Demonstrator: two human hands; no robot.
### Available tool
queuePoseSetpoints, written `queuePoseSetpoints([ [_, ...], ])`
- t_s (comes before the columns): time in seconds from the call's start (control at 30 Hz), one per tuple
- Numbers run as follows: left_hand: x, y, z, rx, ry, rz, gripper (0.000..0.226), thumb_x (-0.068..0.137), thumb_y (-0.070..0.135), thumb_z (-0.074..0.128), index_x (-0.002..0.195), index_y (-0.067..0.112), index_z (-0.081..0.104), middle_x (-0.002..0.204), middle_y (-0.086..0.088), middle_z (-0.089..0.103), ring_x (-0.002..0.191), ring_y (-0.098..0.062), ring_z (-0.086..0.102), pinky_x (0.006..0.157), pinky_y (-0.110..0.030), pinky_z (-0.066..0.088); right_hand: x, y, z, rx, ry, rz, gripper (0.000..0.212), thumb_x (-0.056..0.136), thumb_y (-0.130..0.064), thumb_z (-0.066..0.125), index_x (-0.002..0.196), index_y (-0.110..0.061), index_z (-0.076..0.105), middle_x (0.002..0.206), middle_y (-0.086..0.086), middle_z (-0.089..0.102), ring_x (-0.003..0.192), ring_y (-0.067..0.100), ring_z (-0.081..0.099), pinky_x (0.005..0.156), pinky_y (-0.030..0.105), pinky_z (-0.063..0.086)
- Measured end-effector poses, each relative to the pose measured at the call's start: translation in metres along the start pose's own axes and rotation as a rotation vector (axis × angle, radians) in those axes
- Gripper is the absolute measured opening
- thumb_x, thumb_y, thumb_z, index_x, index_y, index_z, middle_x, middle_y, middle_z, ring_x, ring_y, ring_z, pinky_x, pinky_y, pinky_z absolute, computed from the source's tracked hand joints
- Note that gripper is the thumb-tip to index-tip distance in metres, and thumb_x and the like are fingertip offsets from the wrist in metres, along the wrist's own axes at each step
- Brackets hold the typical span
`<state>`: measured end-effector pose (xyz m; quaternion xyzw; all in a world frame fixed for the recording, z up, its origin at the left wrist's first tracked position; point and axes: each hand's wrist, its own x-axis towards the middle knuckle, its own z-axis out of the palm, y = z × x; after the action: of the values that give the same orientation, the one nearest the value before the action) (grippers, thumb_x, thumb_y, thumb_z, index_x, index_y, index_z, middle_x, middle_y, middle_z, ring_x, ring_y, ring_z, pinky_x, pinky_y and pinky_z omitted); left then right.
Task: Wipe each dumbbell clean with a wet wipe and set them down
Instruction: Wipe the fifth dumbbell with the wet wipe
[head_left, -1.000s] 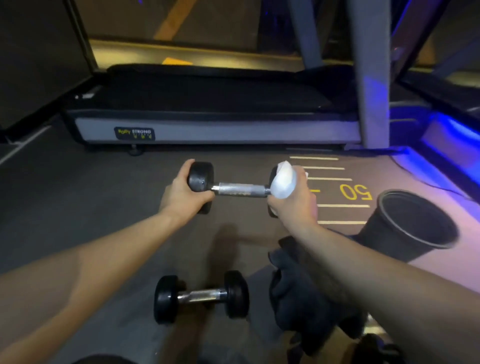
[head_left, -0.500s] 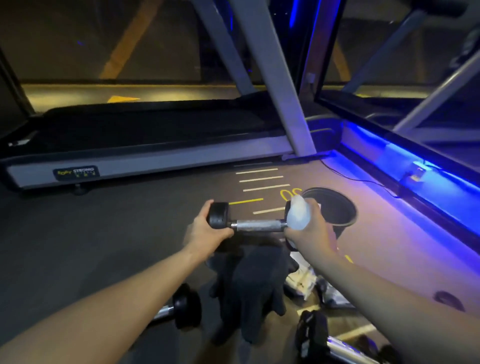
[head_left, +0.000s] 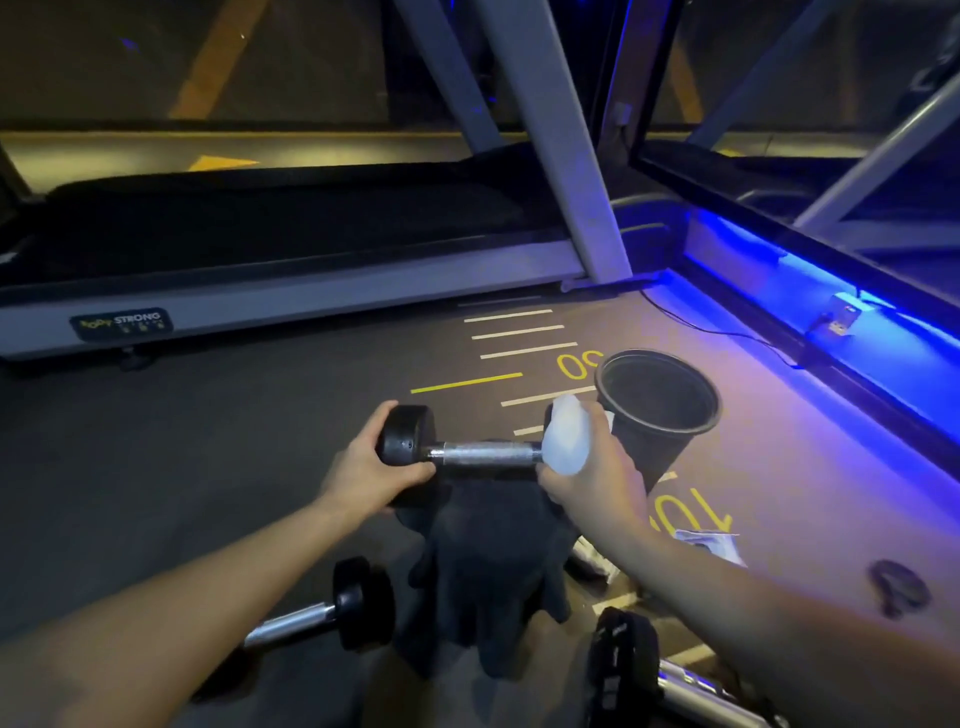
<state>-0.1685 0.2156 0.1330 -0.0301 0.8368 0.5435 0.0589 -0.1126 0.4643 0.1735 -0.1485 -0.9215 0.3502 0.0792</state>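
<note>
A black dumbbell (head_left: 483, 453) with a chrome handle is held level above the floor. My left hand (head_left: 363, 470) grips its left head. My right hand (head_left: 597, 480) holds a white wet wipe (head_left: 568, 434) wrapped over the right head, which is hidden under it. A second dumbbell (head_left: 332, 610) lies on the floor below my left forearm. A third dumbbell (head_left: 654, 673) lies at the bottom right, partly behind my right arm.
A dark cloth (head_left: 493, 566) lies on the floor under the held dumbbell. A black bucket (head_left: 657, 405) stands just right of my right hand. A wipe packet (head_left: 709, 543) lies by my right forearm. A treadmill (head_left: 291, 291) runs across the back; a blue-lit ledge (head_left: 857, 343) lines the right.
The view swung right and up, bringing the bucket, the blue ledge and a third dumbbell into sight. Both hands keep their hold on the dumbbell, the wipe still on its right head.
</note>
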Motion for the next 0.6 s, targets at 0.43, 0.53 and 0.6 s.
queuePoseSetpoints([
  [0.43, 0.011, -0.018, -0.008, -0.401, -0.482, -0.165, 0.114, 0.042, 0.045, 0.102, 0.139, 0.047, 0.044, 0.13, 0.006, 0.069, 0.118, -0.022, 0.068, 0.097, -0.051, 0.056, 0.011, 0.009, -0.001, 0.022, -0.042, 0.07, 0.068, 0.074, -0.03, 0.07, 0.128, -0.04, 0.03, 0.105, 0.004, 0.057, 0.087, 0.03, 0.049, 0.072, 0.035, 0.036],
  [0.53, 0.012, -0.014, -0.004, -0.412, -0.449, -0.141, 0.111, 0.037, 0.051, 0.101, 0.135, 0.045, 0.049, 0.125, 0.007, 0.071, 0.115, -0.019, 0.069, 0.091, -0.045, 0.058, 0.011, 0.01, -0.002, 0.026, -0.034, 0.055, 0.068, 0.074, -0.03, 0.071, 0.127, -0.04, 0.03, 0.103, 0.004, 0.058, 0.086, 0.031, 0.051, 0.071, 0.035, 0.035],
  [0.6, 0.011, -0.015, -0.002, -0.396, -0.415, -0.117, 0.11, 0.037, 0.052, 0.101, 0.134, 0.043, 0.05, 0.12, 0.008, 0.073, 0.111, -0.018, 0.07, 0.085, -0.044, 0.059, 0.01, 0.01, -0.005, 0.026, -0.033, 0.048, 0.067, 0.075, -0.028, 0.07, 0.128, -0.039, 0.03, 0.099, 0.003, 0.057, 0.085, 0.031, 0.05, 0.07, 0.034, 0.036],
])
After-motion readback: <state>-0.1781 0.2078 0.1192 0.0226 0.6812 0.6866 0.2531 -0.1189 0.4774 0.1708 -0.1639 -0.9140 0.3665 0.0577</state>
